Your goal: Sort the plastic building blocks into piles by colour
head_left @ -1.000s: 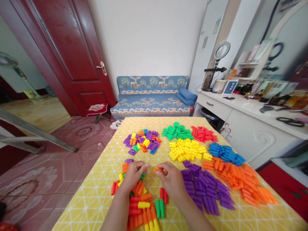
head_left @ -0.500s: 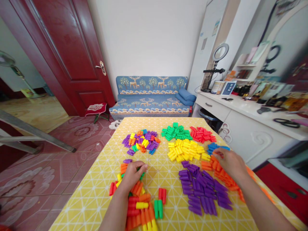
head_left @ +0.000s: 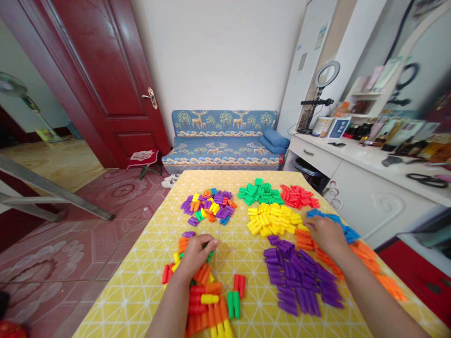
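My left hand [head_left: 197, 256] rests over the near-left heap of mixed plastic building pieces [head_left: 200, 300], its fingers curled and thumb stretched forward. A bit of green shows just beyond its fingers; whether the hand grips it is hidden. My right hand [head_left: 326, 234] reaches to the right edge of the yellow pieces [head_left: 273, 218], fingertips bent down and together, hiding whatever they hold. Orange pieces [head_left: 327, 263] lie under and beside that hand, with blue pieces [head_left: 348, 233] behind it. Purple pieces [head_left: 301, 277] spread nearer to me. Red and green pieces [head_left: 233, 304] lie between my arms.
Green pieces [head_left: 260, 192] and red pieces [head_left: 299, 196] form piles at the back of the yellow-patterned tablecloth [head_left: 141, 277]. Another mixed heap [head_left: 209, 206] lies back left. A blue sofa [head_left: 225, 141] stands beyond, a white dressing table [head_left: 369, 173] on the right.
My right hand has shifted slightly left, from over the orange and blue pieces to the edge of the yellow pile. More blue pieces now show behind it. My left hand stays in place.
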Demonstrator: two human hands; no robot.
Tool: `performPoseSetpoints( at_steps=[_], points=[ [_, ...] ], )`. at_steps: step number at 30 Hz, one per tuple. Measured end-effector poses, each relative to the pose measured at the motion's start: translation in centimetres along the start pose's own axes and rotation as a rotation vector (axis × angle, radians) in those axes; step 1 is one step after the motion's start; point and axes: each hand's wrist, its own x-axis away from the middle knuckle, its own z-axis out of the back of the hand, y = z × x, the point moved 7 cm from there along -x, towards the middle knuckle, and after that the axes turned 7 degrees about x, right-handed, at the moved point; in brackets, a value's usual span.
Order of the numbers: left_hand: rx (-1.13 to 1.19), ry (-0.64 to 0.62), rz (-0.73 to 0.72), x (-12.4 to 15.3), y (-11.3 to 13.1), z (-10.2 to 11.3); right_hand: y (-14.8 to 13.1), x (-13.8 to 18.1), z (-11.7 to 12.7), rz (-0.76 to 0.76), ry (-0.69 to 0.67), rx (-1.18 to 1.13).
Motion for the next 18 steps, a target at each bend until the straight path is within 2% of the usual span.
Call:
performPoseSetpoints(
  at_steps=[3,5,8,11,13,15,18],
  points=[
    [0.103,0.053,0.02,0.0,0.3,0.3,-5.1,2.3,1.6,0.132,0.103,-0.263],
    [0.274,0.147,0.01,0.1,0.7,1.1,-10.1,5.2,2.3,0.266,0.074,-0.478],
    [0.777,0.333,-0.043,0.3,1.0,3.2,-18.1,11.2,2.5,0.488,-0.026,-0.665],
    [1.353,0.43,-0.135,0.9,0.8,5.5,-25.1,17.7,1.8,0.821,-0.037,-0.685],
    [1.575,0.499,-0.247,1.5,0.5,7.5,-28.2,20.4,0.8,0.915,0.007,-0.703],
    [1.696,0.61,-0.315,2.3,-0.4,9.3,-30.6,21.7,-0.7,0.912,0.001,-0.73],
    [1.816,0.821,-0.275,3.4,-2.3,11.0,-33.7,22.4,-2.2,0.965,-0.06,-0.712]
  ],
)
